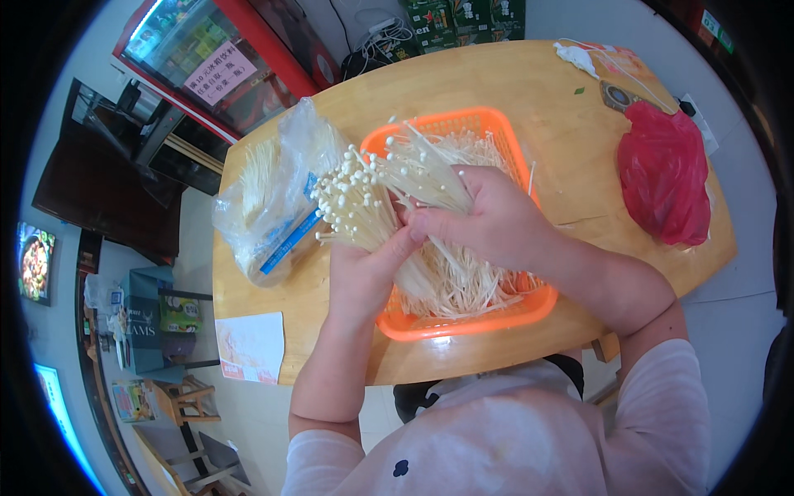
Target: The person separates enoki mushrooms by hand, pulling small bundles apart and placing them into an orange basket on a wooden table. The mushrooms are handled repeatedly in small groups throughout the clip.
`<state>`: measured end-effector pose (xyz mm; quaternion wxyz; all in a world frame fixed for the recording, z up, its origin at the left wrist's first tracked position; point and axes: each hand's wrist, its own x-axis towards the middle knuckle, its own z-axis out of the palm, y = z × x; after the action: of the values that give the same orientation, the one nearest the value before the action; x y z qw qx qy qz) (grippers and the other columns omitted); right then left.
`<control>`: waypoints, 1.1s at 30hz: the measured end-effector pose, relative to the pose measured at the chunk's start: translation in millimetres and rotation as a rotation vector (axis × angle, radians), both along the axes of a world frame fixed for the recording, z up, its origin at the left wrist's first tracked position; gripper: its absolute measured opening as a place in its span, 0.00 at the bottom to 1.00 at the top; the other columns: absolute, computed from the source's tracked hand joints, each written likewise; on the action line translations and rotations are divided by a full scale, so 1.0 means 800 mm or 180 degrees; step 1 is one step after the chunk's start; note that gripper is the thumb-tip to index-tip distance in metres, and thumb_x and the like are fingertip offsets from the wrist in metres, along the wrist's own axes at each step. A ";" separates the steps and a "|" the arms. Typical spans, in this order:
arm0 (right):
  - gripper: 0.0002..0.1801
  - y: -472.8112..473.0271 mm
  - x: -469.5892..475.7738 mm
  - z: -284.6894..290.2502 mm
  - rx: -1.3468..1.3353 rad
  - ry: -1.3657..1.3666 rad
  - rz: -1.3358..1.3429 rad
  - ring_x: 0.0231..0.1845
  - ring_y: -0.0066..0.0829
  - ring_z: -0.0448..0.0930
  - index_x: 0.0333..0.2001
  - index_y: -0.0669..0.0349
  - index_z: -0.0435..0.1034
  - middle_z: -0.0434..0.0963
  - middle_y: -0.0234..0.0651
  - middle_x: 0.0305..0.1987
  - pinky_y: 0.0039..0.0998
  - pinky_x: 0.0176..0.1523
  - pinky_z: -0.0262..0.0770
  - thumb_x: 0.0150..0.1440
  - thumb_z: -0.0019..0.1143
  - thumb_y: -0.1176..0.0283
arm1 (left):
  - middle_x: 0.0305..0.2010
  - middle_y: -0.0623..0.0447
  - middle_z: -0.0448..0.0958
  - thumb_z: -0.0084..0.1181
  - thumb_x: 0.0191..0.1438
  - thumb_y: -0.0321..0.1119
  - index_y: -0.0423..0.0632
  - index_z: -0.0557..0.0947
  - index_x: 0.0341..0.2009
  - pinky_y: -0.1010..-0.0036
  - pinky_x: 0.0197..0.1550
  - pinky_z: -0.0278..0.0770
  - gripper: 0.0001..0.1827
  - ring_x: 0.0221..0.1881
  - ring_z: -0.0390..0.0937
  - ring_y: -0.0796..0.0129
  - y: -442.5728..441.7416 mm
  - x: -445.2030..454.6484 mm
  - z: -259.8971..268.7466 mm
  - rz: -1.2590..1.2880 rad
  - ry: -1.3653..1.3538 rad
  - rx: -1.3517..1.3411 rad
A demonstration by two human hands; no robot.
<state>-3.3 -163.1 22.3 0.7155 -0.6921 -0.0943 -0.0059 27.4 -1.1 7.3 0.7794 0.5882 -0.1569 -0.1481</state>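
Over an orange plastic basket (465,328), both hands hold enoki mushrooms. My left hand (366,273) grips a thick bunch of enoki mushrooms (356,208) with small white caps pointing up and left. A smaller bunch (428,173) is in my right hand (490,217). The thumbs meet between the two bunches. Loose enoki strands (474,285) fill much of the basket below. Left of the basket lies a clear plastic bag (288,223) with a blue stripe, with more enoki (257,180) at its opening.
A red plastic bag (664,173) lies at the wooden table's right side, near a round-faced device (617,96), a cable and crumpled white tissue (577,59). A paper sheet (251,347) lies at the near left corner. Beyond the table stand a red-framed drinks fridge (273,37) and green cartons (462,22).
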 end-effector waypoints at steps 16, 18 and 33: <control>0.11 -0.019 0.012 0.007 0.1105 0.0165 -0.0634 0.16 0.12 0.63 0.32 0.61 0.68 0.66 0.25 0.19 0.15 0.19 0.57 0.58 0.45 0.65 | 0.32 0.52 0.71 0.57 0.45 0.23 0.42 0.66 0.46 0.75 0.35 0.71 0.22 0.30 0.71 0.70 0.003 0.010 0.001 0.0394 0.0315 -0.0727; 0.11 -0.032 0.020 0.018 0.1440 0.0005 -0.0955 0.14 0.12 0.60 0.32 0.60 0.66 0.64 0.25 0.18 0.15 0.17 0.53 0.59 0.43 0.64 | 0.31 0.52 0.71 0.57 0.45 0.23 0.42 0.66 0.45 0.74 0.35 0.71 0.22 0.30 0.70 0.70 0.007 0.017 0.000 0.0376 0.0254 -0.0867; 0.11 -0.007 0.000 0.004 0.0903 0.0471 0.0069 0.27 0.15 0.69 0.34 0.62 0.68 0.71 0.28 0.27 0.20 0.31 0.67 0.51 0.53 0.66 | 0.38 0.51 0.71 0.56 0.45 0.27 0.42 0.66 0.48 0.73 0.39 0.71 0.24 0.38 0.72 0.68 0.000 0.001 -0.006 -0.0487 0.0220 -0.0503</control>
<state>-3.5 -168.7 25.8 0.8112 -0.5816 -0.0471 0.0396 28.2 -1.0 2.7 0.8147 0.5058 -0.1856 -0.2145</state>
